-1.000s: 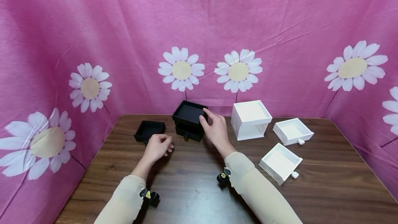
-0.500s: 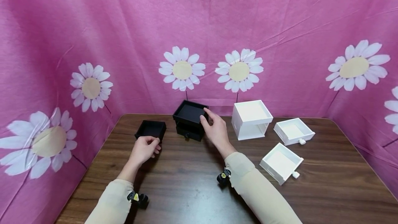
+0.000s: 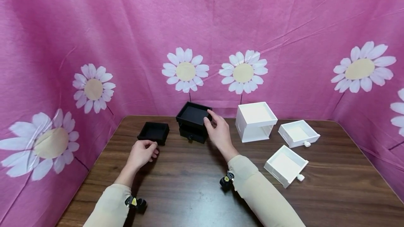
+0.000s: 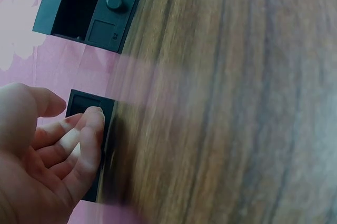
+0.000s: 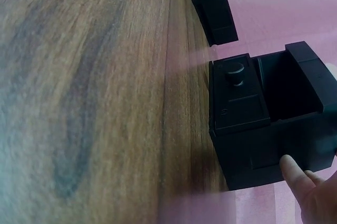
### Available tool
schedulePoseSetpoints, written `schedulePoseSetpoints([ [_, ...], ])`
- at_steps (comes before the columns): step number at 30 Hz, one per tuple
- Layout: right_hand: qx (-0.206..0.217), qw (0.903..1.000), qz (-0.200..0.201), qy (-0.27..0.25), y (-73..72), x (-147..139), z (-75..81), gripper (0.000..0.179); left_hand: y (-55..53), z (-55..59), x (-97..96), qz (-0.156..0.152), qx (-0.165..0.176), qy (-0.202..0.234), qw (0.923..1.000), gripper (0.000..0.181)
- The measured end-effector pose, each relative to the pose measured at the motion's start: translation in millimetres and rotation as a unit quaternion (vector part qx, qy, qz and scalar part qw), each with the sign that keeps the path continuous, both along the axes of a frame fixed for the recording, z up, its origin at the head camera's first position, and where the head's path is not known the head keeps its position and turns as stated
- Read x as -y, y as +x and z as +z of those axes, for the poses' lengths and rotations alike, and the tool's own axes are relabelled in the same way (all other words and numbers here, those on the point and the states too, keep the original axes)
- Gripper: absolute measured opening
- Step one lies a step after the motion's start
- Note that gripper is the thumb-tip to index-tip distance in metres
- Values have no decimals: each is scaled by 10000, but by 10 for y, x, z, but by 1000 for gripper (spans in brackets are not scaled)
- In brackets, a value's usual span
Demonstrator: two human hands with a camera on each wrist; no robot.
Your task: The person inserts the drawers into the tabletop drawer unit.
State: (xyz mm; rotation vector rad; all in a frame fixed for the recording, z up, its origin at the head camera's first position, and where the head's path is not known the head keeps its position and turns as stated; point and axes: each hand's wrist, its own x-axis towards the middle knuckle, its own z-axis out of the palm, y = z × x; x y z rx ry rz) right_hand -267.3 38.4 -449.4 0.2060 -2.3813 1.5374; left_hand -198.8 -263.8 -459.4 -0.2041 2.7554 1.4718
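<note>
A loose black drawer [image 3: 153, 133] lies at the table's left. Just in front of it is my left hand [image 3: 142, 155], its fingers loosely curled. In the left wrist view, the thumb is apart from the fingertips, and the fingers [image 4: 84, 150] cover the middle of the drawer's front [image 4: 87, 100], hiding any knob. My right hand [image 3: 219, 132] rests against the right side of a black box [image 3: 193, 116]; in the right wrist view a fingertip [image 5: 287, 165] touches that side. The box's lower drawer [image 3: 193, 136], with a round knob [image 5: 235, 72], is in place; its upper slot is a bare opening.
A white box [image 3: 255, 122] with an open front stands right of the black one. Two white drawers with knobs, one farther back [image 3: 293, 130] and one nearer [image 3: 284, 164], lie to its right. A pink flowered cloth [image 3: 202, 16] hangs behind the wooden table [image 3: 195, 192].
My left hand has moved left, from the drawer's right front corner to before its front, and slightly toward me. The right hand and the black box have stayed in place.
</note>
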Motion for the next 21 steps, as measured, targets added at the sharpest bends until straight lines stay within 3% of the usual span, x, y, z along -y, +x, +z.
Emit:
schedulePoseSetpoints([
  [9,55,9998,39,-172,-20,-4,-3,45,-28,-10,70,25,-42,-140,9999,29],
  [21,55,9997,38,-223,-33,-18,-28,45,-17,0,152,279,-133,-529,9981,29],
])
